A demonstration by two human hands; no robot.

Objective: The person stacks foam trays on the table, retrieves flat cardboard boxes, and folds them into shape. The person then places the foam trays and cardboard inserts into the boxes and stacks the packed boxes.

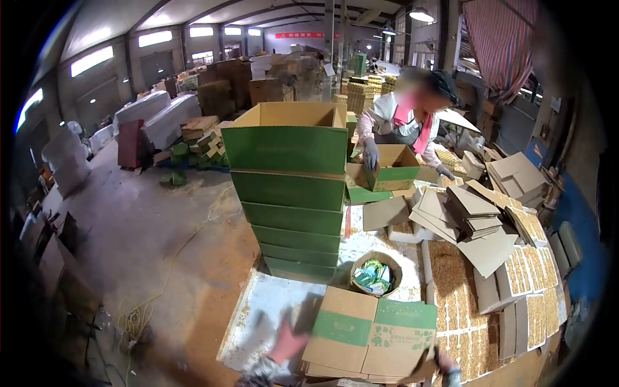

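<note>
Your left hand (287, 343) is showing as a blur beside the left edge of the flattened brown-and-green cardboard cartons (342, 322), its fingers apparently spread and gripping nothing visible; your right hand (445, 362) is sitting near their lower right corner, too dark to tell whether it is pinching anything; the cartons are lying piled flat on the white-topped table (271, 293) before you, probably keeping both edges within reach; the tall column of green open-topped cardboard boxes (290, 193) is standing beyond, seemingly nested to save room; the round brown tub (397, 276) is likely stopping its green-and-white packets (374, 276) from scattering.
</note>
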